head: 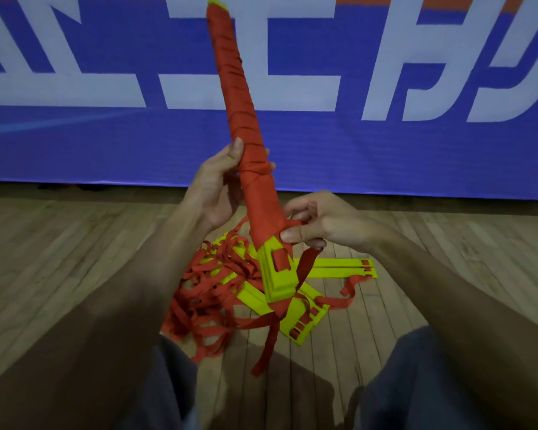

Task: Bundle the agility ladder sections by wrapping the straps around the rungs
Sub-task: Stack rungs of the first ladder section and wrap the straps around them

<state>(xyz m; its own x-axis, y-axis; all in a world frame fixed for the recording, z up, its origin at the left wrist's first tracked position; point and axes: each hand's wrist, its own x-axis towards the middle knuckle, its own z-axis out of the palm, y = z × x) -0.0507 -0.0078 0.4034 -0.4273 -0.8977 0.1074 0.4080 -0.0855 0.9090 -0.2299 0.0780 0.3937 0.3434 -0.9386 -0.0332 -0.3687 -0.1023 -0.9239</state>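
now | our left hand (215, 187) grips the wrapped bundle (230, 72) | our right hand (320, 225) pinches its strap (306, 265) | loose rungs (333, 268) on floor (75, 243)

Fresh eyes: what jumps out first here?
A red strap-wrapped rung bundle tilts up at centre, left hand gripping its middle, right hand pinching a loose strap by its yellow lower end. Below, a strap tangle and yellow rungs lie on the wooden floor, blue banner behind.
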